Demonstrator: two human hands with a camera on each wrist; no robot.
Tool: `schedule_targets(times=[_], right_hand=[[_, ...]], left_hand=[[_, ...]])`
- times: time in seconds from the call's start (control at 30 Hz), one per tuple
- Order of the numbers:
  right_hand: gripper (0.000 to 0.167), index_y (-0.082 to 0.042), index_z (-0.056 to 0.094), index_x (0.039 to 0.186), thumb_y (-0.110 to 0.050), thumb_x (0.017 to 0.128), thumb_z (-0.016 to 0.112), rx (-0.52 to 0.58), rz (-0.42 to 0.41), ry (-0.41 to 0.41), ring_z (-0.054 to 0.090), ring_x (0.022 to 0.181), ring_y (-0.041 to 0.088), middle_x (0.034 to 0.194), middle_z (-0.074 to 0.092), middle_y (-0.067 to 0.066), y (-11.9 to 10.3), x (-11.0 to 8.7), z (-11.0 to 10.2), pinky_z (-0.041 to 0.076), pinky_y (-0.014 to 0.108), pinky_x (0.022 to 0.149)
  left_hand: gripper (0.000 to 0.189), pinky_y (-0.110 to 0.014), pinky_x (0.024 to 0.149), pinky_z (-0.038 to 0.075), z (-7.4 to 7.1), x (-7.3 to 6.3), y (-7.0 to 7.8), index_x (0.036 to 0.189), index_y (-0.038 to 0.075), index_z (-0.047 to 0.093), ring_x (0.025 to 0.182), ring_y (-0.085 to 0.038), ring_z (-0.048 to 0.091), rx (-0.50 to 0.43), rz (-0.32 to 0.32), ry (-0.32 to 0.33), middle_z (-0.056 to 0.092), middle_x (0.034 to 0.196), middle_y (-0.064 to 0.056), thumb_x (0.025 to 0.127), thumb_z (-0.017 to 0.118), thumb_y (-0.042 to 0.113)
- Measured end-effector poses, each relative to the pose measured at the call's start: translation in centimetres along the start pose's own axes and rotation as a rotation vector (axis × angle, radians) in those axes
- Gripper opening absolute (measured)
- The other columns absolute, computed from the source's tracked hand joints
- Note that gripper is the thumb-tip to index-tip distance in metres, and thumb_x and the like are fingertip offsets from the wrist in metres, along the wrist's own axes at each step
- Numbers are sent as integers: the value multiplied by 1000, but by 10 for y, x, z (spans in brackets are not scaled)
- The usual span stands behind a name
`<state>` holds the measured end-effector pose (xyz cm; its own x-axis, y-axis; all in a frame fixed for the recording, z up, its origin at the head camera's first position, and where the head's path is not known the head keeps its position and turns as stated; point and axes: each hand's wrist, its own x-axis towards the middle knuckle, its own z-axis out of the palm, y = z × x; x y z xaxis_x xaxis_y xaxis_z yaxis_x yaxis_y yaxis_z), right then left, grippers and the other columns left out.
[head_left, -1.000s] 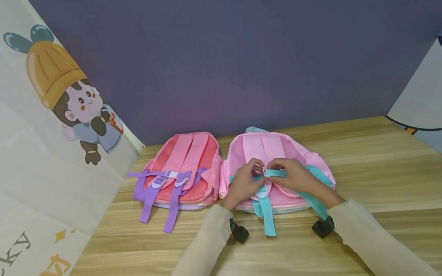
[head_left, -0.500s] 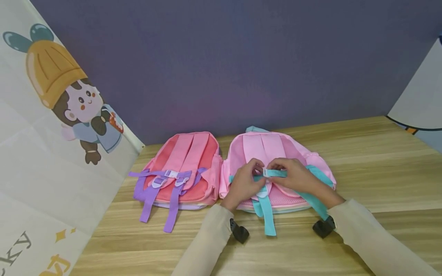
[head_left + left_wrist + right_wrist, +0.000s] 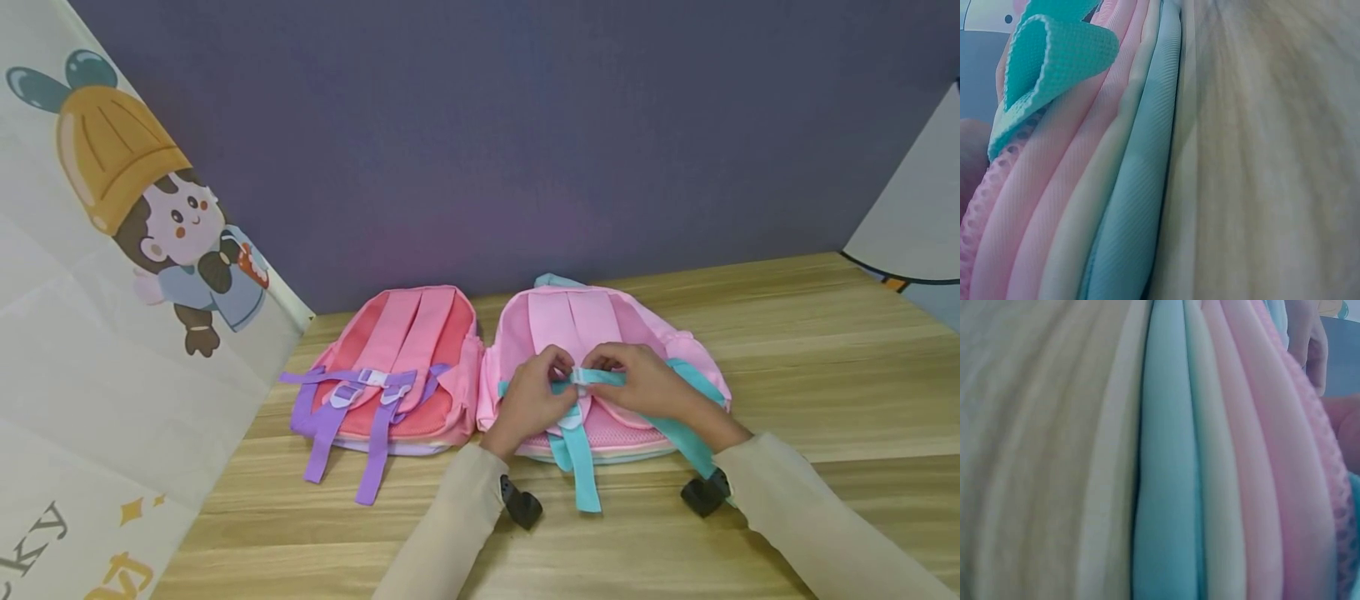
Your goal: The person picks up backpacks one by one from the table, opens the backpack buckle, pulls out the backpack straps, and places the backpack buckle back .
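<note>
A light pink backpack (image 3: 551,315) lies back panel up, its shoulder straps and teal webbing toward me. A small white buckle (image 3: 578,377) joins the teal chest strap (image 3: 606,378) over its lower middle. The left hand (image 3: 531,398) pinches the buckle's left side between curled fingers and thumb. From the right, the right hand (image 3: 647,382) pinches the teal strap close beside the buckle. Fingers partly cover the buckle. A loose teal strap end (image 3: 585,479) hangs onto the table. The left wrist view shows a folded teal strap (image 3: 1075,53) over the backpack's layered edge.
Left of it, a coral-pink backpack (image 3: 375,333) with purple straps (image 3: 324,442) and a white buckle (image 3: 373,378) lies side by side with the first. The wooden table (image 3: 810,375) ends at a dark blue wall (image 3: 525,150). A printed cartoon sheet (image 3: 90,317) borders the left.
</note>
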<state>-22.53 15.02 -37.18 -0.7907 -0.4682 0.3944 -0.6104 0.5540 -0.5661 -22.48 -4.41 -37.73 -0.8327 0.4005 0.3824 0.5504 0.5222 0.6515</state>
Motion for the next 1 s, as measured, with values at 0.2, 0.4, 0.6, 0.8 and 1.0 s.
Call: schedule_targets(times=[0.2, 0.4, 0.6, 0.8, 1.0], right_hand=[[15, -14, 65, 92, -11, 81, 74, 5, 14, -2, 61, 81, 8, 84, 65, -7, 1, 0, -1, 52, 40, 83], [14, -15, 65, 91, -13, 81, 75, 5, 24, -9, 61, 80, 7, 82, 65, -8, 2, 0, -3, 52, 39, 83], [14, -15, 65, 91, -15, 81, 75, 6, 35, -10, 60, 79, 7, 82, 64, -8, 2, 0, -3, 52, 35, 80], [17, -14, 63, 94, -13, 82, 74, 15, 32, -18, 60, 81, 9, 84, 64, -6, 1, 0, -3, 51, 30, 77], [23, -10, 63, 100, -12, 80, 75, 4, -1, -1, 61, 84, 13, 88, 65, -3, 2, -1, -2, 51, 37, 80]], left_hand=[[25, -21, 78, 48, 0, -1, 1, 100, 10, 59, 88, -14, 62, 7, -11, 11, 66, 95, -4, 76, 66, 10], [25, -20, 78, 48, 0, -1, 1, 99, 10, 60, 88, -13, 62, 2, -16, 20, 66, 95, -4, 75, 67, 9], [23, -20, 77, 47, 0, -1, 2, 97, 11, 60, 86, -12, 62, 2, -19, 22, 66, 94, -3, 75, 66, 9], [21, -20, 78, 47, 0, -1, 3, 97, 10, 60, 87, -13, 62, 2, -24, 16, 66, 94, -4, 78, 69, 13], [20, -22, 78, 48, -1, 0, 3, 99, 9, 63, 87, -16, 63, 18, -12, 10, 68, 96, -4, 83, 70, 17]])
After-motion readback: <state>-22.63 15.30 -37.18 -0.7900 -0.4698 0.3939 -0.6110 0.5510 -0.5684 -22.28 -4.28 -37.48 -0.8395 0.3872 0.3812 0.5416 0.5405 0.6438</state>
